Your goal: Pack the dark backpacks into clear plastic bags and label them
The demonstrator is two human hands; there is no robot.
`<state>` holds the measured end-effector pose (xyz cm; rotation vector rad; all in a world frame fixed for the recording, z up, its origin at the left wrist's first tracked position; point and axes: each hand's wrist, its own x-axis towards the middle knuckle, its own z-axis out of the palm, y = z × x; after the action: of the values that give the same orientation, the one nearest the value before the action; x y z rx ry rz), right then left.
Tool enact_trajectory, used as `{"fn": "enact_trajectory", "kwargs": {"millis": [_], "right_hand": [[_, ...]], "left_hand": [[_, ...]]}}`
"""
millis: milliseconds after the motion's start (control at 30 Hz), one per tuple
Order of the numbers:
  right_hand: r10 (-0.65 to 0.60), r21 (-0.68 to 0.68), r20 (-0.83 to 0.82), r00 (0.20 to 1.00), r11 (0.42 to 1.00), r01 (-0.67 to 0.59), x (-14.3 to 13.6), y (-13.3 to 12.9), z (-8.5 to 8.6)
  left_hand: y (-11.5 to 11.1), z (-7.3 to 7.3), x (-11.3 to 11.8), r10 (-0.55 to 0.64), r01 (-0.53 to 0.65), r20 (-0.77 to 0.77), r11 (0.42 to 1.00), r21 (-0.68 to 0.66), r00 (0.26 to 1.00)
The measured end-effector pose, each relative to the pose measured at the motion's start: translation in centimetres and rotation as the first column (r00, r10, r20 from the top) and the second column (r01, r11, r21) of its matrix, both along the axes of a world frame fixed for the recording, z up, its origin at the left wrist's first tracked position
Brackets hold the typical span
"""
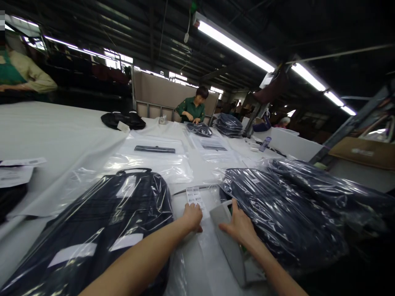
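My left hand [193, 216] is closed at the lower end of a sheet of barcode stickers [193, 193], its fingertips pressed together over the white paper. To its right, my right hand [240, 226] reaches over a grey, stiff folded piece [226, 242], thumb and index finger spread apart along its upper part. Something green shows beneath that piece, mostly hidden. A dark backpack in a clear plastic bag [123, 205] lies left of my left hand, with white labels on it. Another dark bagged item [277, 213] lies beside my right hand.
Clear plastic bags with dark strips [155, 149] lie farther up the white table [77, 123]. Black items [123, 120] sit at the back left. A co-worker in green [193, 109] handles a bagged item across the table, near a stack of bagged goods [228, 124].
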<state>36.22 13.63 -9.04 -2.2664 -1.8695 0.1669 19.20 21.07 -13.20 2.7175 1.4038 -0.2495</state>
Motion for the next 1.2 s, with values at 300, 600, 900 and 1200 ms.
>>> {"fn": "enact_trajectory", "kwargs": {"millis": [300, 600, 900, 1200], "right_hand": [[0.010, -0.165, 0.074, 0.997, 0.986, 0.002, -1.3, -1.5, -2.4], [0.058, 0.016, 0.240, 0.969, 0.998, -0.063, -2.9, -3.9, -1.7], [0.681, 0.383, 0.279, 0.678, 0.568, -0.728, -15.4, -17.2, -3.4], [0.743, 0.398, 0.389, 0.544, 0.397, -0.827, -16.5, -13.4, -8.3]], "left_hand": [[0.8, 0.4, -0.7, -0.004, 0.011, 0.096, 0.997, -0.073, 0.995], [-6.3, 12.2, -15.5, -0.038, 0.043, 0.325, 0.999, -0.008, 0.945], [-27.3, 6.4, -31.6, 0.196, -0.166, -0.037, 0.903, 0.396, 0.980], [-28.2, 1.7, -30.7, 0.180, -0.180, 0.031, 0.926, 0.333, 0.983]]}}
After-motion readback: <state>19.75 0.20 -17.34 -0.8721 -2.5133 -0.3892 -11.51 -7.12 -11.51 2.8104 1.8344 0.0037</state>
